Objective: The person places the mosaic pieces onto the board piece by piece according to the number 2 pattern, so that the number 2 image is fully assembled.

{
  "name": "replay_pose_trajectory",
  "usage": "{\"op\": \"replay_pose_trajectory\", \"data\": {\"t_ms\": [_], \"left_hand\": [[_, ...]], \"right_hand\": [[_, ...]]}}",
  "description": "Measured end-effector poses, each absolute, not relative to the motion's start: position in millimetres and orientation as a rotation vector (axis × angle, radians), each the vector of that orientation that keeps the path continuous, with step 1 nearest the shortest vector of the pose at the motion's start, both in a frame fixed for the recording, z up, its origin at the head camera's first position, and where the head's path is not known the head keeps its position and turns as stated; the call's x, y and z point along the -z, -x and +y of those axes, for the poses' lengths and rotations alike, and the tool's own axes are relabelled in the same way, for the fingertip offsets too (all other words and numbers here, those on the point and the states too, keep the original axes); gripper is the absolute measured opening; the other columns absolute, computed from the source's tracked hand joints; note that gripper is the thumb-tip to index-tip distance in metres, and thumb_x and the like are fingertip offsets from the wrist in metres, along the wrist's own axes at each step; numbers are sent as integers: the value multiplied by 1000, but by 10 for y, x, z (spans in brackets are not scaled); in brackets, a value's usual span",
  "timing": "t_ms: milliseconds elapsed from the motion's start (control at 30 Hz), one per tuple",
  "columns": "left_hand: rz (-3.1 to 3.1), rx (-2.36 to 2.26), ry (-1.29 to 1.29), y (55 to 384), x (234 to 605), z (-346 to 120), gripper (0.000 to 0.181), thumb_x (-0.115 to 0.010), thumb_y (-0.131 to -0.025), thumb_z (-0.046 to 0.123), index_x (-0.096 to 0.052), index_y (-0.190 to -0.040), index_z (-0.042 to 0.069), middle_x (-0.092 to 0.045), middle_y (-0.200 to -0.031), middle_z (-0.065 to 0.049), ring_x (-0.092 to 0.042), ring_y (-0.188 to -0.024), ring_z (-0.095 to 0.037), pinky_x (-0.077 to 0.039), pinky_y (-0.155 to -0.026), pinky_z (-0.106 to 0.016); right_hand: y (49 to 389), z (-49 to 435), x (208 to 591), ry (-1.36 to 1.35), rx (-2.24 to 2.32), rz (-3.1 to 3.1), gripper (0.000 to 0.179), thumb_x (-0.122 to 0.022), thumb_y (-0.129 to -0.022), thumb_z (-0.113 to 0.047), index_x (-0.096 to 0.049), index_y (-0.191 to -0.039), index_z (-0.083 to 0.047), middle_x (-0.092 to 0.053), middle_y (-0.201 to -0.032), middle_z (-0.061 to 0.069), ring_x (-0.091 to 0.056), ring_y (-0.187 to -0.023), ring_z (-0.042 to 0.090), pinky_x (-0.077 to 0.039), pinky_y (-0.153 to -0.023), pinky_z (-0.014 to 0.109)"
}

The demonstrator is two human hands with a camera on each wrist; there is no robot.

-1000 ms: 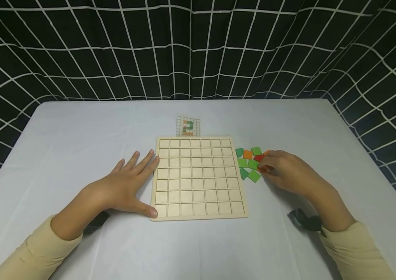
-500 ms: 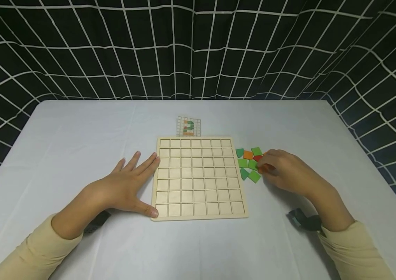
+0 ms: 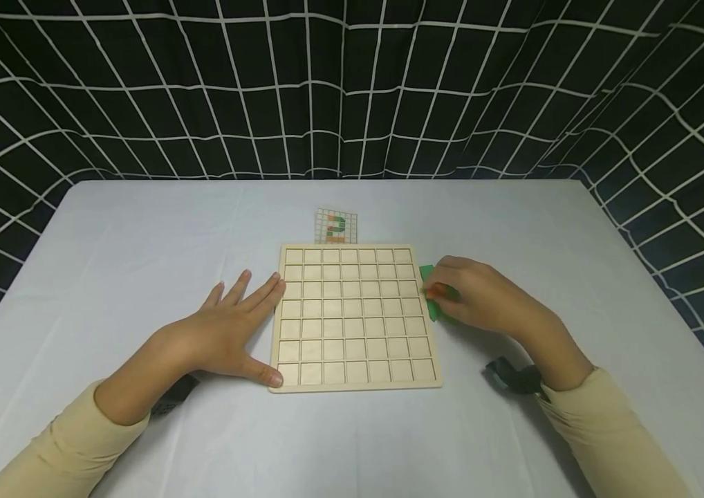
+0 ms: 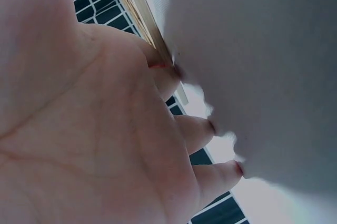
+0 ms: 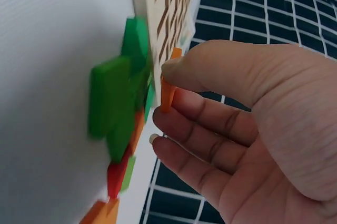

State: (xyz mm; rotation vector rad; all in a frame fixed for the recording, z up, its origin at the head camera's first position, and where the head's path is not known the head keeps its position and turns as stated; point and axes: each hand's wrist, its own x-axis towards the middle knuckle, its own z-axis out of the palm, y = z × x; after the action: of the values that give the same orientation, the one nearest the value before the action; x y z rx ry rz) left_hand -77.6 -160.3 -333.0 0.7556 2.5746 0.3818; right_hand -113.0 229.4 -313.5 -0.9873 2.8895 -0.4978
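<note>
My left hand lies with fingers spread at the left side of a wooden grid board. Its thumb and index fingertip touch the board's edge, and in the left wrist view the fingertips press on the white cloth. My right hand is at the board's right edge. Between thumb and fingers it pinches an orange tile, held over the pile. Below it lie green tiles, a red tile and another orange tile. In the head view the right hand hides most of the pile.
A small pattern card with a coloured figure on a grid lies just behind the board. White cloth covers the table. A dark curtain with a white grid stands around the back and sides.
My right hand has lifted an orange tile from the right part of the pile and moved left, to the board's right edge. The left hand has stayed in place.
</note>
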Motion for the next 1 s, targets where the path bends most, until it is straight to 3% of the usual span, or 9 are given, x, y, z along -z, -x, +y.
{"op": "replay_pose_trajectory", "data": {"t_ms": [300, 633, 1000], "left_hand": [[2576, -398, -764, 770, 3328, -1605, 139, -65, -64, 87, -5, -162, 9, -1, -168, -7, 7, -149, -46, 0, -110, -72], [2581, -403, -783, 762, 3343, -1607, 139, -63, -63, 88, -6, -162, 7, -3, -168, -8, 6, -148, -48, 0, -110, -73], [2580, -394, -787, 765, 3339, -1605, 138, -63, -64, 87, -6, -162, 7, -3, -168, -9, 7, -148, -48, 1, -109, -73]], "right_hand": [[1290, 2038, 3145, 989, 542, 2809, 17, -79, -83, -2, -74, -95, -13, -61, -91, -3, -56, -83, 17, -50, -72, 31], [1431, 1823, 3173, 1136, 627, 2766, 11, -76, -87, -2, -74, -95, -10, -62, -89, -1, -54, -79, 14, -50, -70, 31], [1537, 1615, 3177, 1162, 638, 2725, 16, -71, -85, 1, -75, -97, -9, -63, -91, -1, -54, -81, 16, -48, -72, 31]]}}
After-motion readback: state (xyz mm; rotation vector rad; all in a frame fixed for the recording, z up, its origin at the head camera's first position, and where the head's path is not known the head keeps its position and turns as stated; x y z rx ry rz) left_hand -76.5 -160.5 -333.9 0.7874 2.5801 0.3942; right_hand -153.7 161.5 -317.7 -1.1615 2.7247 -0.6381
